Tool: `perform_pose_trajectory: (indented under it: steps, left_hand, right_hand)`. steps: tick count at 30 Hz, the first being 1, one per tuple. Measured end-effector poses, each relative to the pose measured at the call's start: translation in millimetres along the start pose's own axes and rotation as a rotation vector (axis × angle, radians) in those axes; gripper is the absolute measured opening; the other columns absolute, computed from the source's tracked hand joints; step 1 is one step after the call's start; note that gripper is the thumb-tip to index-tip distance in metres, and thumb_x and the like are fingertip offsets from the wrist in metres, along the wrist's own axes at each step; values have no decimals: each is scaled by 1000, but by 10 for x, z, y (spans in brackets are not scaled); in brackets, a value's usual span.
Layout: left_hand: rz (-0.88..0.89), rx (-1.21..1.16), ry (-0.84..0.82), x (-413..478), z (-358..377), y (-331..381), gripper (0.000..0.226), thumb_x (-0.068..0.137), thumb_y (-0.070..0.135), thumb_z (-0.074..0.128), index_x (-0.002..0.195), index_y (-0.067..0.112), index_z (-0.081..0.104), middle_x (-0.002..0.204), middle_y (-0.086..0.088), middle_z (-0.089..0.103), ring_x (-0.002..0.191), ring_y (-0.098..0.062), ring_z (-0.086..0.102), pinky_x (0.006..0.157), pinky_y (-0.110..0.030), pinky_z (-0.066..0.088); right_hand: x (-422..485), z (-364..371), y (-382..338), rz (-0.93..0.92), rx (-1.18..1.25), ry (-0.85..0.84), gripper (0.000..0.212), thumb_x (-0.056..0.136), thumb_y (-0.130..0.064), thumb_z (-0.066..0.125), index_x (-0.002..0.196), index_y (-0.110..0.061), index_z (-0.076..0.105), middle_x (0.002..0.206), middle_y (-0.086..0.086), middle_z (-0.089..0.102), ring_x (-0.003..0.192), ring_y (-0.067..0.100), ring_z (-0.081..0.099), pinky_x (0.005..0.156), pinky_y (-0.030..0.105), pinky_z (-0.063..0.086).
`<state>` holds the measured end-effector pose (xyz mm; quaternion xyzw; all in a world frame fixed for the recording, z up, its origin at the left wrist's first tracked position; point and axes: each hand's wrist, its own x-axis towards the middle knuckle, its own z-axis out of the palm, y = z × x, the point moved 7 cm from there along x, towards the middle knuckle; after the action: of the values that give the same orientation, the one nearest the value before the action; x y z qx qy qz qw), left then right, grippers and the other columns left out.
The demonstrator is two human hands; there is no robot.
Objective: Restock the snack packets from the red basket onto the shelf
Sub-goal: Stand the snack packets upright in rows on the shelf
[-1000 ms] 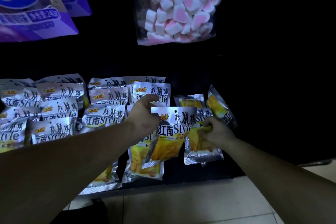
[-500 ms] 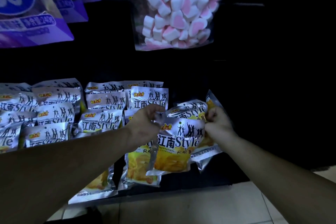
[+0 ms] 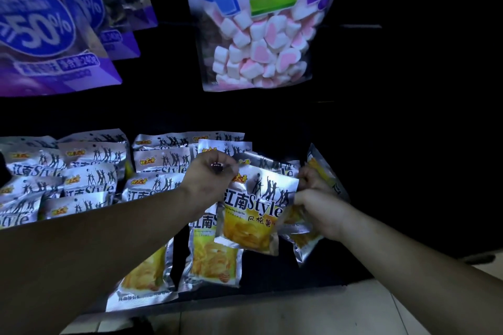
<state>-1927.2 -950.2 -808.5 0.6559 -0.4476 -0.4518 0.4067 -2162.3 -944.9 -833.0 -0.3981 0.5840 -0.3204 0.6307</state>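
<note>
Several silver and yellow snack packets (image 3: 89, 179) stand in rows on a dark low shelf (image 3: 272, 291). One such packet (image 3: 255, 209) is held upright at the front of the right-hand row. My left hand (image 3: 211, 179) pinches its top left corner. At its right edge my right hand (image 3: 317, 204) grips it, with more packets (image 3: 302, 242) bunched under that hand. Another packet (image 3: 324, 171) leans behind my right hand. The red basket is out of view.
A clear bag of pink and white marshmallows (image 3: 258, 43) hangs above the shelf. Purple bags (image 3: 46, 35) hang at the upper left. Pale floor tiles (image 3: 299, 315) lie below the shelf edge. The right of the shelf is dark.
Both hands have lifted the front packet up and stood it straighter in the right-hand row. My right hand moved from the packet's lower part to its right edge.
</note>
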Motion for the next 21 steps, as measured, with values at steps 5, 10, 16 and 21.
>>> perform_pose_trajectory:
  steps: [5, 10, 16, 21]
  left_hand:
    - [-5, -47, -49, -11, -34, 53, 3, 95, 11, 72, 92, 13, 72, 81, -2, 71, 59, -7, 65, 52, -20, 49]
    - [21, -24, -89, -129, 2, 146, 5, 97, 8, 68, 96, 13, 66, 90, -5, 65, 53, -17, 62, 44, -28, 48]
    - [-84, -189, -158, -216, 41, 170, 50, 96, 0, 68, 135, 25, 50, 104, -10, 50, 71, -37, 77, 42, -33, 50]
    - [-52, -46, -293, -305, 155, 257, 45, 92, 5, 74, 132, 20, 61, 109, -8, 72, 63, -21, 73, 50, -31, 53]
  right_hand:
    - [3, 64, 16, 55, 181, -64, 68, 75, 25, 40, 123, -21, 55, 119, 19, 64, 103, 37, 65, 94, 55, 56]
    - [-6, -24, -259, -3, 202, -51, 74, 55, -4, 54, 124, -27, 65, 102, 16, 64, 90, 35, 59, 68, 38, 47]
    - [-54, -37, -690, -233, -211, 16, 93, 50, -61, 94, 131, -32, 59, 111, -6, 76, 106, 14, 72, 94, 41, 57]
    - [-170, 360, -696, -392, -749, -160, 92, 78, -25, 89, 153, -38, 37, 108, -30, 59, 103, -17, 56, 87, 1, 40]
